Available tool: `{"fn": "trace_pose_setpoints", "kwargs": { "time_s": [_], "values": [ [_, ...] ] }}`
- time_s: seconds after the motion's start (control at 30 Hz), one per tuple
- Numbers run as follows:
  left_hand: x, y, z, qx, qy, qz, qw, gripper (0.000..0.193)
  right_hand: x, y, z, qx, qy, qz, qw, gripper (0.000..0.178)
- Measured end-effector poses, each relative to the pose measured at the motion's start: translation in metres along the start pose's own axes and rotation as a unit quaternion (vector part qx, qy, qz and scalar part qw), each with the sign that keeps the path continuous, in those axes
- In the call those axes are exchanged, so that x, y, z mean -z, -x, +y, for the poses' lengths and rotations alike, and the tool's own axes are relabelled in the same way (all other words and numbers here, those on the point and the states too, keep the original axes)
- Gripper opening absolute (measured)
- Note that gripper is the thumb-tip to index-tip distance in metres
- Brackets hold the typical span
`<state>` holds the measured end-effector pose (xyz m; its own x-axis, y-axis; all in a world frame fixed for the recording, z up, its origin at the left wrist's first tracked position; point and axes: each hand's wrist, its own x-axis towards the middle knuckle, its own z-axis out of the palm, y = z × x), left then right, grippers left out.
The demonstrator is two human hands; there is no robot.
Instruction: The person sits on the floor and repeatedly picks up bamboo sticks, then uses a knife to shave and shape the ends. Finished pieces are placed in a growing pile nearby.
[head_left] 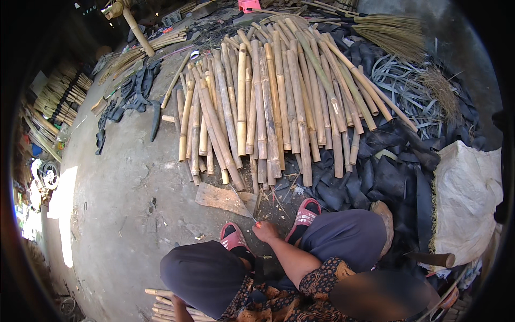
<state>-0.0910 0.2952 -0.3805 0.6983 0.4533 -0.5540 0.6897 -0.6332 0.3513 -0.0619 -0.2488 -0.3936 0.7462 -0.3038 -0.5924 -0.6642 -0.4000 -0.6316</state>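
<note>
Between my sandalled feet, my right hand (pixel 265 231) is closed round the orange handle of a thin metal tool (pixel 248 213). Its narrow shaft points forward and left, over a flat wooden board (pixel 217 197) on the floor. Whether it is a screwdriver or an awl, I cannot make out. Low at the left, beside my knee, my left hand (pixel 181 310) is by a bundle of short bamboo pieces (pixel 161 293). The knee and the picture's edge hide its fingers. A large heap of cut bamboo poles (pixel 273 102) lies just ahead of my feet.
Black rubber sheets (pixel 351 185) cover the floor at right, near a white sack (pixel 466 193). Grey strips (pixel 402 91) and a straw broom head (pixel 391 32) lie at the far right. Bundled sticks (pixel 64 96) stand at the left wall; dark scraps (pixel 134 91) lie nearer.
</note>
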Motion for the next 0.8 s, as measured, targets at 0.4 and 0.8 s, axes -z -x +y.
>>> {"fn": "trace_pose_setpoints", "kwargs": {
  "time_s": [0.4,0.8],
  "values": [
    [-0.037,0.074,0.536,-0.541,-0.284,-0.109,0.784,0.047,-0.019,-0.016,-0.003,-0.006,-0.137,0.012,0.991,0.042],
    [-0.388,0.227,0.64,-0.175,0.221,-0.348,0.894,0.058,-0.082,-0.061,0.026,0.086,-0.525,-0.005,0.847,0.062]
  ]
}}
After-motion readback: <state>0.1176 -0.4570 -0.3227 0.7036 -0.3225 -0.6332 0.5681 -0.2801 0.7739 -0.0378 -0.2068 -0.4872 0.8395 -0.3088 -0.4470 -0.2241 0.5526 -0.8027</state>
